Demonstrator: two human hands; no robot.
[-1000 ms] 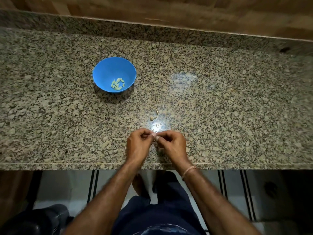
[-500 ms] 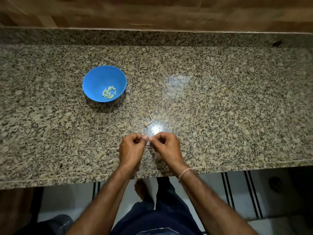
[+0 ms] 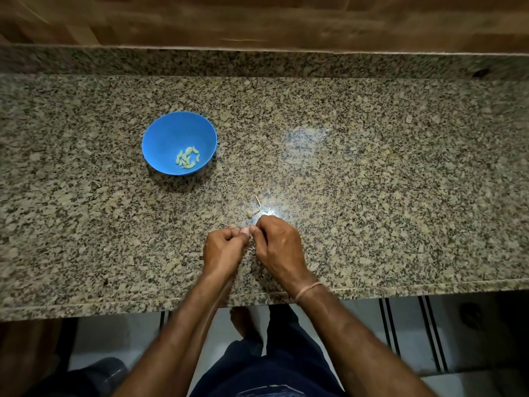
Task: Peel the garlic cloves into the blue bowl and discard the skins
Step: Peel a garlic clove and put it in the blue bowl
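On the speckled granite worktop (image 3: 372, 181) the two hands meet near its front edge, fingertips touching. The left hand (image 3: 223, 252) and the right hand (image 3: 279, 247) both have their fingers curled inward, and each grip is closed in a pinch on one small pale garlic clove (image 3: 245, 231), held between the thumbs and forefingers just above the stone; it is too small to tell how much skin it has. Just beyond the fingertips a thin bent dry stem (image 3: 254, 209) lies on the worktop, apart from the hands. The blue bowl (image 3: 169, 136) stands upright farther back and to the left, well apart from the hands, with a small heap of peeled cloves (image 3: 188, 158) at its bottom. A thin thread band (image 3: 307, 289) circles the right wrist. Below the worktop edge a bare foot (image 3: 243, 322) stands on the tiled floor (image 3: 406, 325).
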